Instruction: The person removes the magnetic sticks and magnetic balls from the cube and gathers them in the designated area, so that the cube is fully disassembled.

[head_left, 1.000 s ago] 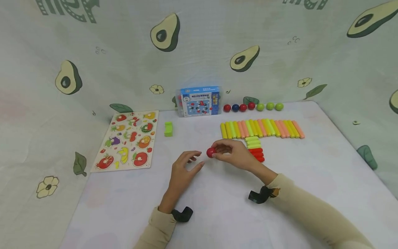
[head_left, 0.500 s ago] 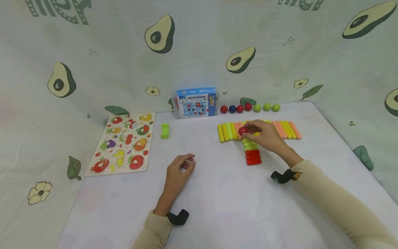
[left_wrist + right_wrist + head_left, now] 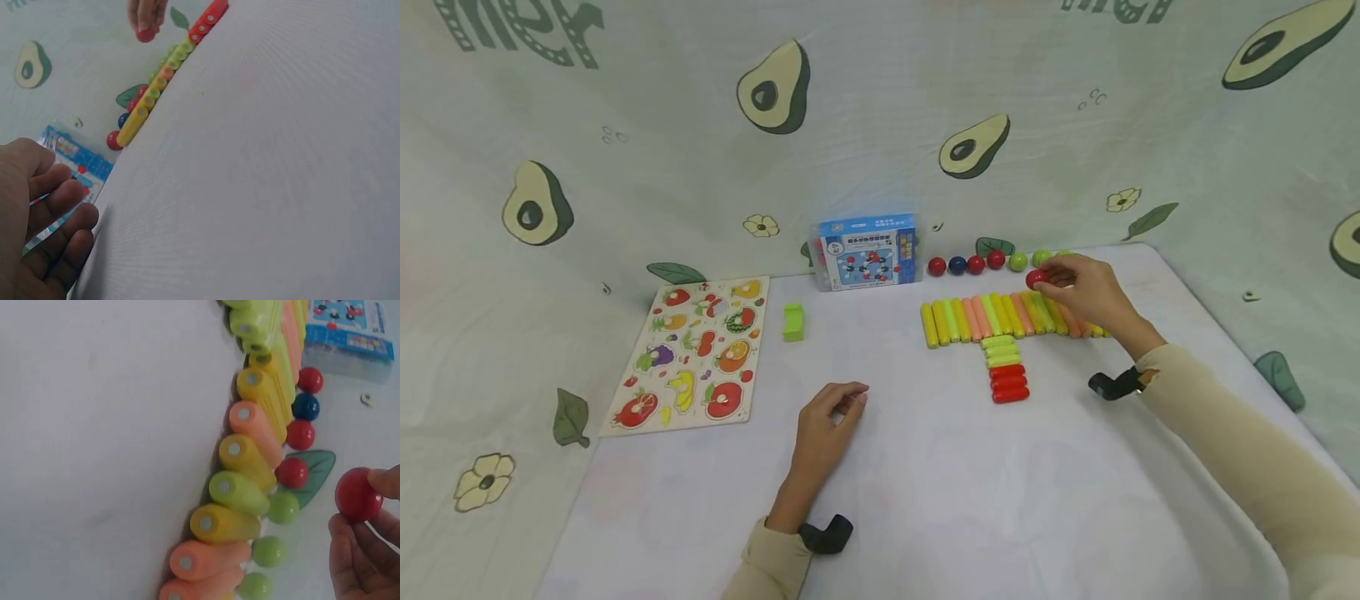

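Note:
My right hand [image 3: 1086, 287] pinches a red ball [image 3: 359, 494] between thumb and fingertips, held up over the right part of a row of coloured rods [image 3: 973, 318]. Behind it stands a line of balls: red ones, a blue ball [image 3: 957, 265] and green balls [image 3: 1018, 262], some partly covered by the hand in the head view. My left hand [image 3: 822, 429] rests at the middle front of the table with loosely curled fingers and nothing in them. In the left wrist view the rods [image 3: 153, 94] and a blue box [image 3: 69, 150] lie beyond it.
A fruit puzzle board [image 3: 688, 358] lies at the left, with a small green block [image 3: 793, 322] beside it. The boxed set [image 3: 867, 252] leans at the back against the patterned cloth. Short red rods [image 3: 1009, 383] extend toward me below the row.
My right hand has carried the red ball rightward and away from me, from near the left hand to behind the rods. The left hand has drawn back slightly, its fingers closer together.

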Demonstrator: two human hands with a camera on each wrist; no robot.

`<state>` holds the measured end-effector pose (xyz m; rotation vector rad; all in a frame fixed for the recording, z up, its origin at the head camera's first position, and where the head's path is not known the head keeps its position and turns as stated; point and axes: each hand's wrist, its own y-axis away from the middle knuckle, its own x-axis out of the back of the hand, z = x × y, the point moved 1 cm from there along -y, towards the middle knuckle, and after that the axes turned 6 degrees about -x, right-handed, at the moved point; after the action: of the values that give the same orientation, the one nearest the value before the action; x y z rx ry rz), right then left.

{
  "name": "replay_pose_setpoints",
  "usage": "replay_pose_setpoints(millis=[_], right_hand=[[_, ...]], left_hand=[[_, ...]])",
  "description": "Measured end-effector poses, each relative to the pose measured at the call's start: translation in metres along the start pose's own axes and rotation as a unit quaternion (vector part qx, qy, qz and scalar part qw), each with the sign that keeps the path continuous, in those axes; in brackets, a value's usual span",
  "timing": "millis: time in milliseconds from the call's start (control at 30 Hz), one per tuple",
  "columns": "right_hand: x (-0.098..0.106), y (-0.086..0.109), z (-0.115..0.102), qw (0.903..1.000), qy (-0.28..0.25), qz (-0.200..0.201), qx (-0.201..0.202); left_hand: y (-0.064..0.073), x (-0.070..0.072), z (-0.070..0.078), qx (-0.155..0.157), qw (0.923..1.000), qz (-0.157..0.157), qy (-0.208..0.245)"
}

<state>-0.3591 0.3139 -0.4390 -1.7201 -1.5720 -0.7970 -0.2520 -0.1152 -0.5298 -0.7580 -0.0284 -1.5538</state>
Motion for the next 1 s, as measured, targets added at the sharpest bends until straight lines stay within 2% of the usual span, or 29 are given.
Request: replay_pose_setpoints(millis=[233,467,733,1000], right_hand=[[0.016,-0.018,0.023,0.9994,0.005,0.009,-0.033],[0.030,-0.038,0.043,0.9983,0.023,0.021,-0.048],[0.036,-0.062,0.063,0.9968,0.024,0.014,-0.075],[0.038,-0.070,0.085,0.9939,0.033,0.017,-0.104]], left_hand=[[0.001,0.002,-0.001,-0.008,1.0000,0.003,0.006],[0.000,0.001,-0.001,-0.019,0.9998,0.002,0.007],[-0.001,0.002,-0.002,-0.004,1.0000,-0.003,0.000],[0.000,-0.001,0.000,-0.009,0.9999,-0.004,0.004]])
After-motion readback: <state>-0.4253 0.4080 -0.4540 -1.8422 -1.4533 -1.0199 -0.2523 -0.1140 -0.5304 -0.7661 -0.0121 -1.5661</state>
